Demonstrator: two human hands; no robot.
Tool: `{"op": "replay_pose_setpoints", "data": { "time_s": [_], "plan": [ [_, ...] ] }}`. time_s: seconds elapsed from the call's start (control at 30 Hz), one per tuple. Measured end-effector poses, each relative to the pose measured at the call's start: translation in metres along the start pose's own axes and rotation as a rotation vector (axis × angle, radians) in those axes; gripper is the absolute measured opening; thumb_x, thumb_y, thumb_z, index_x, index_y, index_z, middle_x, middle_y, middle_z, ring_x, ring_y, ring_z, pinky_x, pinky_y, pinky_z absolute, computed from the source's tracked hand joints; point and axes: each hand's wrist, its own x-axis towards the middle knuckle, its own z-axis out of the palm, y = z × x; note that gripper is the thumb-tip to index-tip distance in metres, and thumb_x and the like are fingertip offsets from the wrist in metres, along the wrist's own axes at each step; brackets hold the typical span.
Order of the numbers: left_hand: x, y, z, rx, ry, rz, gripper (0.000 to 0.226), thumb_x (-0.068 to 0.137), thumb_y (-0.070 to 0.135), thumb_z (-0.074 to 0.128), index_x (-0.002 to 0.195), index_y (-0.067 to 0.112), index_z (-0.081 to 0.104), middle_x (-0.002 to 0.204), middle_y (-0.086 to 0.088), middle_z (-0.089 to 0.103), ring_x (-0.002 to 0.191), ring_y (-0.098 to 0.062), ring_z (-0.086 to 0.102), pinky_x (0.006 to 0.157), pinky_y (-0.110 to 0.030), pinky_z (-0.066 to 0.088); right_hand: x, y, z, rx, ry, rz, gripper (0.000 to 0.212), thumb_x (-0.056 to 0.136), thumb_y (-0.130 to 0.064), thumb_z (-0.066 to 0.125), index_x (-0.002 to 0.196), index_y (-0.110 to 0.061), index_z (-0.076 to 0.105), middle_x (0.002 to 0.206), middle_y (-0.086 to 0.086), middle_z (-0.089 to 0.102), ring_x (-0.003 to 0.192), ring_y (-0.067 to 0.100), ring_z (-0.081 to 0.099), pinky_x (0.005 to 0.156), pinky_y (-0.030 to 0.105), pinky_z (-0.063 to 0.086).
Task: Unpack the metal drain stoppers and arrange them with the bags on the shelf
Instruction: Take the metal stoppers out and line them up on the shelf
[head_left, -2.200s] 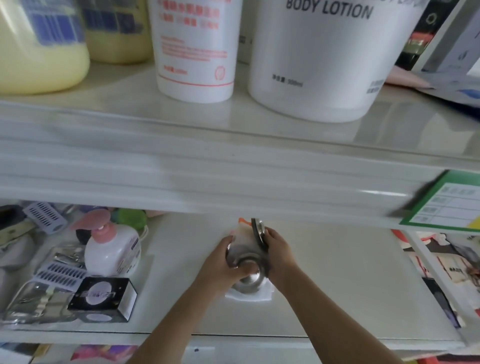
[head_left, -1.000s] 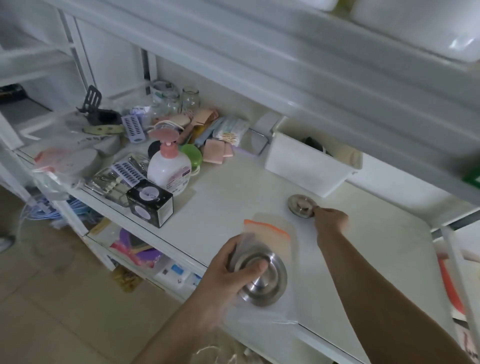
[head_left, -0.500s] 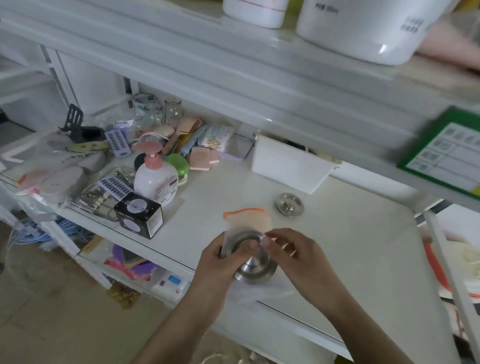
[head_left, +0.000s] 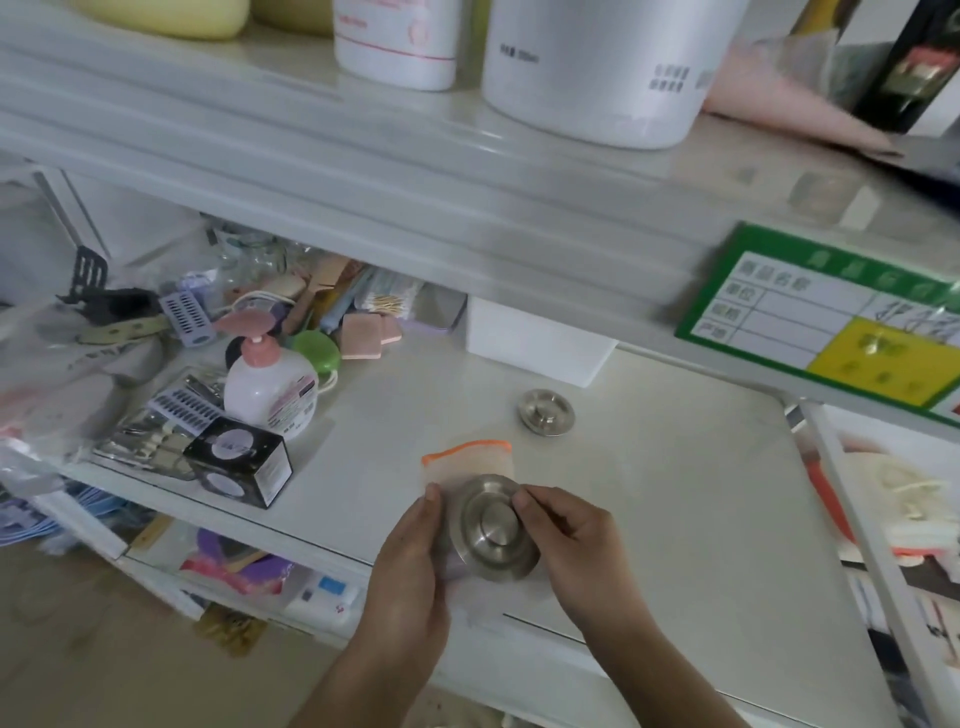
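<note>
A large round metal drain stopper (head_left: 491, 527) sits tilted between both hands above the shelf's front edge. My left hand (head_left: 410, 566) grips its left side together with a clear plastic bag (head_left: 470, 460) that has an orange zip strip at the top. My right hand (head_left: 566, 540) pinches the stopper's right rim. A smaller metal drain stopper (head_left: 546, 412) lies flat on the white shelf (head_left: 675, 493), behind the hands and apart from them.
A white box (head_left: 535, 343) stands at the back of the shelf. To the left are a pink-capped pump bottle (head_left: 270, 387), a black box (head_left: 239, 460) and assorted small toiletries. Large white tubs (head_left: 597, 67) stand on the upper shelf. A green price label (head_left: 831, 322) hangs at the right.
My right hand set the small stopper down at the back of the shelf, then came back to the large stopper. The large stopper now shows its domed side, mostly clear of the bag.
</note>
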Motion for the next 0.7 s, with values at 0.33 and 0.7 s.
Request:
{"op": "replay_pose_setpoints", "data": {
  "time_s": [0.33, 0.7],
  "plan": [
    [-0.001, 0.010, -0.022, 0.038, 0.098, 0.114, 0.031, 0.083, 0.021, 0.072, 0.104, -0.003, 0.072, 0.116, -0.037, 0.066, 0.093, -0.033, 0.067, 0.095, -0.062, 0.050, 0.075, 0.042, -0.027, 0.143, 0.272, 0.293, 0.013, 0.088, -0.017, 0.071, 0.093, -0.007, 0.080, 0.079, 0.009, 0.075, 0.070, 0.020, 0.060, 0.062, 0.029, 0.041],
    [0.001, 0.014, -0.026, 0.038, 0.060, 0.147, 0.034, 0.082, 0.021, 0.072, 0.104, -0.005, 0.071, 0.115, -0.038, 0.066, 0.094, -0.032, 0.066, 0.097, -0.061, 0.049, 0.123, 0.076, -0.014, -0.438, 0.339, 0.212, 0.032, 0.088, -0.024, 0.063, 0.065, -0.002, 0.068, 0.054, 0.013, 0.057, 0.052, 0.020, 0.043, 0.050, 0.029, 0.032]
  ]
}}
